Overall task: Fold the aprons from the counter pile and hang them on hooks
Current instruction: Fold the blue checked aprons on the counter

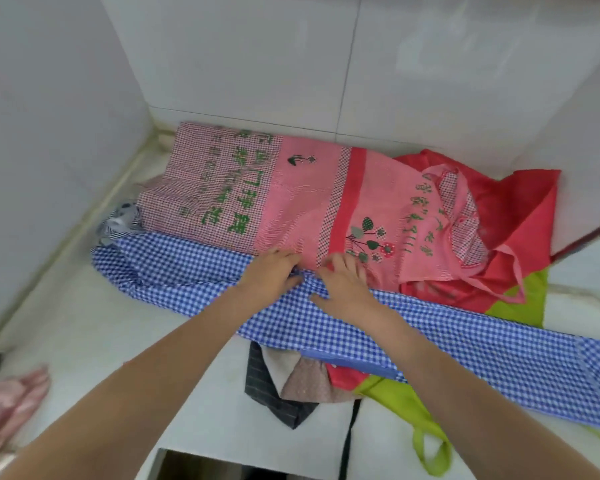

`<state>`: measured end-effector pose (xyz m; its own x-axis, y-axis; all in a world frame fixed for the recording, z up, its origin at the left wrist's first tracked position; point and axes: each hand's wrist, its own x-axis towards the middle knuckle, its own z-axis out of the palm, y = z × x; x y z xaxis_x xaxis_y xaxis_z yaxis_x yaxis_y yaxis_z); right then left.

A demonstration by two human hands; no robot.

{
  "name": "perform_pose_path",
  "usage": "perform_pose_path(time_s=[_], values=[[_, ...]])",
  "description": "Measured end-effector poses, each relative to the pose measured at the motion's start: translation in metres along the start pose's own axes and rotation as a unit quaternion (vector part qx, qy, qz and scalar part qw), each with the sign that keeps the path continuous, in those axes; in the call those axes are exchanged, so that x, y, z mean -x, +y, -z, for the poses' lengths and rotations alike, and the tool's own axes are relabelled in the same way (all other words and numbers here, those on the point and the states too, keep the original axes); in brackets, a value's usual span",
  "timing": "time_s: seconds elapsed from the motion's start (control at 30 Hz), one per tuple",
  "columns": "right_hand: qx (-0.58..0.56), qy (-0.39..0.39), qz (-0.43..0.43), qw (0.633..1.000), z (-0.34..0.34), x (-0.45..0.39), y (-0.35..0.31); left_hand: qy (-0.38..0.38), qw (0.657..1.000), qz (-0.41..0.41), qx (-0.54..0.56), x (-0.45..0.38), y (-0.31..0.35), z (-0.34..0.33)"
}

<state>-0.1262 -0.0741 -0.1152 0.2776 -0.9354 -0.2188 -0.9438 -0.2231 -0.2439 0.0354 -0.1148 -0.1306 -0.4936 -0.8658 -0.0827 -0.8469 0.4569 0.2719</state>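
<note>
Where the white worktop [84,341] meets the tiled walls [239,64], a pile of aprons lies spread across it from the back corner toward the front edge. Largest on top is the pink apron [302,202], checked at its left end and printed with green characters and a small flower motif, lying flat against the back wall. Just in front of it, a blue gingham apron [430,334] runs as a long band from the left of the pile to the right edge of the view, overlapping the pink one's near edge. Under both, a red apron [520,209] shows at the right, a lime green apron [392,393] hangs over the front edge with its strap, and a dark plaid cloth [264,386] pokes out below the gingham.

Both hands meet at the seam between pink and gingham. Left hand [271,271] has its fingers curled, gripping the fabric edge there; right hand [343,285] does likewise just beside it, thumb on the gingham.
</note>
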Motion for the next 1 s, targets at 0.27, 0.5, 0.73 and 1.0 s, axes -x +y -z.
perform_pose_path(time_s=[0.27,0.5,0.73,1.0], values=[[0.001,-0.052,-0.141,0.989,-0.016,-0.036,-0.015,-0.192,0.951,0.124,0.21,0.033,-0.067,0.017],[-0.025,-0.018,-0.021,0.999,-0.02,-0.045,-0.051,-0.107,0.976,0.156,0.106,0.057,-0.115,0.008],[0.114,-0.004,-0.03,0.993,-0.042,-0.063,-0.064,-0.154,0.968,0.177,0.091,0.07,-0.136,0.018],[0.208,0.108,-0.038,0.971,-0.055,-0.072,-0.083,-0.082,0.95,0.293,0.071,0.112,-0.19,0.015]])
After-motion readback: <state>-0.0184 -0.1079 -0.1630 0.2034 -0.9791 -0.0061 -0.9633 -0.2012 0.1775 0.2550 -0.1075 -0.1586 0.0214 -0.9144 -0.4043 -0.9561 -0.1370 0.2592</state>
